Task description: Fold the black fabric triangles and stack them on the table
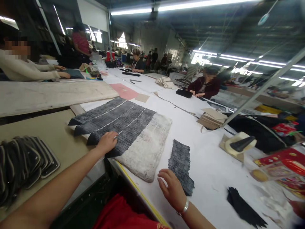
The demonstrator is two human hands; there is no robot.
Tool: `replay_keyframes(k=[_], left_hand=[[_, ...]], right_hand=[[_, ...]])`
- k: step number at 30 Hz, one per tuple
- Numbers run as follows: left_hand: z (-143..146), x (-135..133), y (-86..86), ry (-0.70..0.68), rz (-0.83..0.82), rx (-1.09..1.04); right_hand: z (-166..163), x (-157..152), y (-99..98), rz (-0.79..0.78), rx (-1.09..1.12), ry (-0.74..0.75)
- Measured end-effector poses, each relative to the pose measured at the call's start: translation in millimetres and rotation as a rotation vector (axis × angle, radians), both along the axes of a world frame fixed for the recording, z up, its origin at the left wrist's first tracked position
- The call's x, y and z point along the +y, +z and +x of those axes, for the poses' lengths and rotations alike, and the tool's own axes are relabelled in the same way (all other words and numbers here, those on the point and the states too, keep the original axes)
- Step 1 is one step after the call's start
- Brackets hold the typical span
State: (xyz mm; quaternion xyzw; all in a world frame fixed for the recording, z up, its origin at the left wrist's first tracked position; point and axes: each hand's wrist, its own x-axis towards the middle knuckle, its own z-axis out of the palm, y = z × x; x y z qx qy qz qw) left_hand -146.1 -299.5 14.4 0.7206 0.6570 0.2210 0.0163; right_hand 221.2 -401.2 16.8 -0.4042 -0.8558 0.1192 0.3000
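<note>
My left hand (107, 143) rests on the near end of several overlapping rows of dark grey textured pieces (130, 119). Its fingers are bent together against the pieces, and what is between them, if anything, is hidden. The rows lie on a pale, worn board (150, 143) at the table's edge. Over the white tabletop, just right of the board's corner, my right hand (172, 187) is open with fingers apart and a silver bracelet at the wrist. Beside it lies a separate strip of similar dark grey pieces (181, 162), partly behind the hand.
Black rounded pieces (26, 165) are stacked at left. On the right lie a fanned black bundle (245, 206), a cream block with a dark tool (240, 143), brown cards (212, 117) and red packaging (283, 168). Co-workers sit around the table, and a slanted pole (259, 89) rises at right.
</note>
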Motion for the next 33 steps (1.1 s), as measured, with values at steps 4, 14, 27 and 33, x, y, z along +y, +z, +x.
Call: replay_keyframes(k=[4,14,27,33], left_hand=[[2,66,4.8,-0.046,-0.228,0.076],[-13,90,2.9,-0.238,-0.419,-0.033],[-27,63,-8.6,-0.205,-0.403,-0.411],[-42,54,1.4,-0.161,-0.502,-0.238]], right_hand=[[-47,16,11.7,-0.017,-0.023,0.133],[-100,81,6.2,-0.037,0.033,0.104],[-203,199,-12.6,-0.344,-0.296,-0.115],[-208,202,-0.2,-0.368,-0.444,-0.051]])
